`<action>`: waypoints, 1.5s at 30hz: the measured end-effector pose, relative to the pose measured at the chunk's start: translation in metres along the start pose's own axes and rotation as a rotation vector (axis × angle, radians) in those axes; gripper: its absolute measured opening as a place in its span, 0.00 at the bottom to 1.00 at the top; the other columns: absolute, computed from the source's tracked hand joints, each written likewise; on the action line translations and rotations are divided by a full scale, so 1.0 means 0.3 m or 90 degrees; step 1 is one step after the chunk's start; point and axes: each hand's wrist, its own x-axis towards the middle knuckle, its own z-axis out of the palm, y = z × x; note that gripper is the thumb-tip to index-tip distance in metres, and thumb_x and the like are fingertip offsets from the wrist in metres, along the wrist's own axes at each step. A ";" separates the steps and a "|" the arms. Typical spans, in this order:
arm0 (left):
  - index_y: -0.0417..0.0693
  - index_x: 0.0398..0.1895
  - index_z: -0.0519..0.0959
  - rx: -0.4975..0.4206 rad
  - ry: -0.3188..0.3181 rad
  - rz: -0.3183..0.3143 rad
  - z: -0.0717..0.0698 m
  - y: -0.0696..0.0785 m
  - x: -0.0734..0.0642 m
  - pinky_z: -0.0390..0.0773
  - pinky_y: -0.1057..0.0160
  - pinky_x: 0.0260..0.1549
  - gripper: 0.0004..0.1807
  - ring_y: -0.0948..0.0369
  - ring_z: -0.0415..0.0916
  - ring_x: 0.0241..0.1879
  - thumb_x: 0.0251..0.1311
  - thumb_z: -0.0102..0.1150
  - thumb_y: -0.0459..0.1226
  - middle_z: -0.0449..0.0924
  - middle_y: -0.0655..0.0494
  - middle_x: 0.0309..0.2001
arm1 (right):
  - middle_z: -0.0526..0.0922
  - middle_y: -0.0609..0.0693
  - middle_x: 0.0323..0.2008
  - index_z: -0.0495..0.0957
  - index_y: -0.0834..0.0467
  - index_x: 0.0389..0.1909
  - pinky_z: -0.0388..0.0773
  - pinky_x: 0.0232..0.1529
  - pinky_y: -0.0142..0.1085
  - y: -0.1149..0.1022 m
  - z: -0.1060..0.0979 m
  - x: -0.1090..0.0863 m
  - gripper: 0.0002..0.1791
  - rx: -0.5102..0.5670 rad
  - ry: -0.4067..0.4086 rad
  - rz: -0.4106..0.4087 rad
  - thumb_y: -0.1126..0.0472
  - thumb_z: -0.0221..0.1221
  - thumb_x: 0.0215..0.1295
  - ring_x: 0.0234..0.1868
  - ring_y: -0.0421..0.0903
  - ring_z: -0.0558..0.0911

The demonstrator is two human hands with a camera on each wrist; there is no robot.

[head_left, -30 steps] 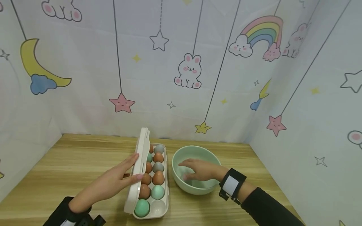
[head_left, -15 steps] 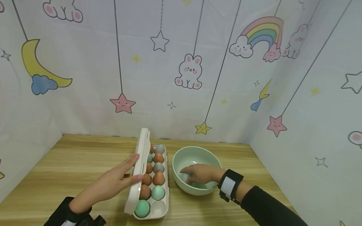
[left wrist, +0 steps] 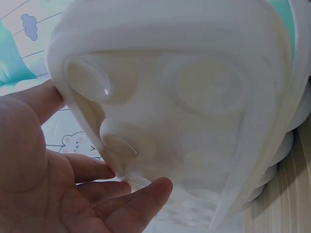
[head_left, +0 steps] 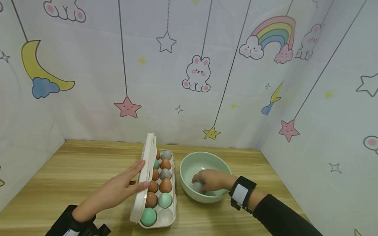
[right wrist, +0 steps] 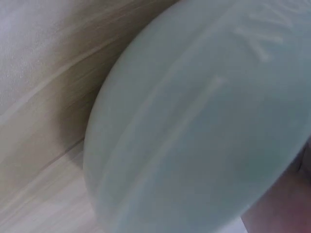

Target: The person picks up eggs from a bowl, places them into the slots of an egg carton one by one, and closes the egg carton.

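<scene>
In the head view a white egg carton [head_left: 170, 223] stands lengthwise with its lid [head_left: 138, 203] tipped up. My left hand [head_left: 118, 188] holds that lid by its long edge, thumb and index finger over the rim. The left wrist view shows the lid's moulded outer side [left wrist: 160, 131] with fingertips on it. Brown, grey and green eggs fill the carton except the near right cup [head_left: 164, 217]. My right hand [head_left: 214, 180] reaches into a pale green bowl [head_left: 203, 159], its fingers curled round a pale egg [head_left: 197, 186] low inside. The bowl's outer wall [right wrist: 194, 126] fills most of the right wrist view.
Carton and bowl stand side by side on a wood-grain table [head_left: 88, 154], a narrow gap between them. A white printed cloth [head_left: 165, 82] walls off the back and both sides. Each wrist wears a black strap [head_left: 242, 193].
Inside the bowl my right hand has gone from spread fingers above the bottom to fingers curled round the egg. My left hand and the lid have stayed in place.
</scene>
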 end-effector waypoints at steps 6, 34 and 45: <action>0.48 0.75 0.46 -0.003 -0.002 -0.004 0.001 0.002 -0.001 0.73 0.39 0.54 0.45 0.43 0.57 0.65 0.64 0.47 0.61 0.44 0.41 0.74 | 0.82 0.44 0.49 0.80 0.49 0.51 0.76 0.51 0.37 0.005 -0.006 -0.010 0.22 0.023 0.004 0.011 0.60 0.68 0.53 0.47 0.35 0.74; 0.48 0.75 0.45 -0.010 -0.002 -0.003 0.000 0.007 -0.004 0.74 0.40 0.53 0.45 0.44 0.58 0.65 0.64 0.48 0.60 0.43 0.42 0.75 | 0.83 0.44 0.44 0.78 0.48 0.53 0.76 0.49 0.35 -0.050 -0.016 -0.010 0.18 -0.046 -0.025 -0.001 0.59 0.63 0.61 0.43 0.34 0.75; 0.48 0.75 0.45 -0.016 -0.006 -0.005 0.000 0.008 -0.002 0.75 0.41 0.53 0.45 0.43 0.55 0.66 0.64 0.48 0.60 0.43 0.42 0.75 | 0.82 0.47 0.49 0.77 0.51 0.54 0.76 0.50 0.35 -0.042 -0.047 -0.018 0.22 -0.016 0.032 -0.039 0.56 0.66 0.58 0.46 0.36 0.75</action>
